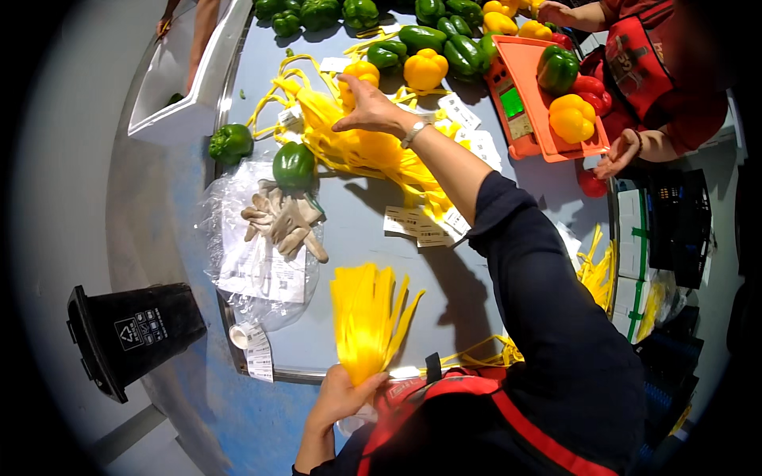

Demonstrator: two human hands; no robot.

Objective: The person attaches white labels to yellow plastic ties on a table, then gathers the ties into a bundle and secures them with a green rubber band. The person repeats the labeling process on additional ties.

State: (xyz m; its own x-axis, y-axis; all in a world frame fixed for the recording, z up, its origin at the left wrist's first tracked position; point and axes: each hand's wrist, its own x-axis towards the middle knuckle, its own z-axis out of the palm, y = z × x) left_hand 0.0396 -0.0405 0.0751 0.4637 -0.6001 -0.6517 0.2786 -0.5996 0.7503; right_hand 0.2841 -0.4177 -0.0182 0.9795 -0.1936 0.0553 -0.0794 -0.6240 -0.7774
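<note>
My left hand (348, 394) grips the lower end of a bundle of yellow plastic mesh net bags (366, 315) at the table's near edge; their strips fan out away from me. My right hand (378, 108), wearing a wristwatch (415, 132), reaches across the table with thumb and fingers spread. It is over a yellow bell pepper (362, 72), partly covering it; whether they touch is unclear. Below that hand lies a heap of yellow mesh bags (363, 149) with white printed tags (417, 226). A green bell pepper (294, 165) sits left of the heap.
An orange scale (506, 107) carries mixed peppers, with a co-worker's hand (619, 153) beside it. Cotton gloves (286, 220) lie on plastic-wrapped paper. A label roll (239, 336) sits at the left corner. A white foam box (202, 77) and black bin (140, 336) stand left.
</note>
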